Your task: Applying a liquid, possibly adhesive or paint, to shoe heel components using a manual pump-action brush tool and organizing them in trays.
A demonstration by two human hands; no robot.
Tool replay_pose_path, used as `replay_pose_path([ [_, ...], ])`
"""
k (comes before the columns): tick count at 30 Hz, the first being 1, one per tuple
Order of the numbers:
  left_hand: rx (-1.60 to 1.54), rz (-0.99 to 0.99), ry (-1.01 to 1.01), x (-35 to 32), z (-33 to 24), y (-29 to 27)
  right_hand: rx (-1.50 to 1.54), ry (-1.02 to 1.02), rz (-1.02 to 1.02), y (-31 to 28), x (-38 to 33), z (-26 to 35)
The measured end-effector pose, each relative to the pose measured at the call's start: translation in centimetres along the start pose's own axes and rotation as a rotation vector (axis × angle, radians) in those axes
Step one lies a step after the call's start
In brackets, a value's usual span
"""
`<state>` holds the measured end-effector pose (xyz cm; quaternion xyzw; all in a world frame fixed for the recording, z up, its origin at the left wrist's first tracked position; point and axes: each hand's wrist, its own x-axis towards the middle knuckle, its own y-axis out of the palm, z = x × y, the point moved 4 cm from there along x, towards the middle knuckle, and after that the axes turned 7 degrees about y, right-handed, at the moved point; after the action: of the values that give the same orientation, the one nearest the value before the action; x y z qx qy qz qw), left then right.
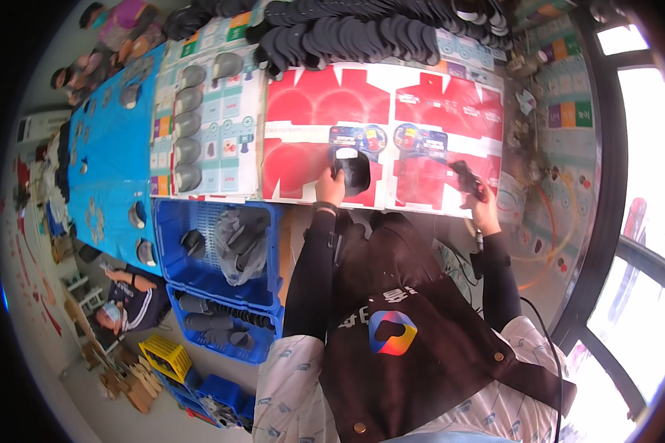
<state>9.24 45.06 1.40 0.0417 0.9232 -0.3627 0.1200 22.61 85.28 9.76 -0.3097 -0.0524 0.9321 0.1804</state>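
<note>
My left hand (329,188) grips the edge of a black, rounded, cup-like piece (357,176), which has a bright white patch at its top. The fingers are mostly hidden behind it. It is over the red and white printed sheets (295,166) on the table. On the right, my right hand (485,213) is closed around a dark hand tool (467,179) held above the table's near edge. Blur hides the tool's exact kind. A thin light line runs down beside that wrist.
Grey domed pieces (188,151) stand in a column at left. Stacked dark curved pieces (347,44) line the far side. Blue baskets (273,258) sit lower left, near a seated person (137,299). An orange hose (569,229) loops at right; a blue-covered table (114,184) extends left.
</note>
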Motion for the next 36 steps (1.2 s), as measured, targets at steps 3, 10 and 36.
replay_pose_path([
  [3, 0.041, 0.016, 0.064, 1.6, -1.6, 1.4, 0.052, 0.08, 0.353, 6.6, -2.7, 7.3],
  [10, 0.019, 0.216, 0.111, 4.4, -0.4, 3.6, -0.351, -0.022, 0.364, 15.5, -1.7, 10.8],
  [36, -0.372, 0.366, -0.044, 6.4, 2.6, 3.5, -0.568, -0.15, 0.185, 18.1, 1.1, 11.4],
])
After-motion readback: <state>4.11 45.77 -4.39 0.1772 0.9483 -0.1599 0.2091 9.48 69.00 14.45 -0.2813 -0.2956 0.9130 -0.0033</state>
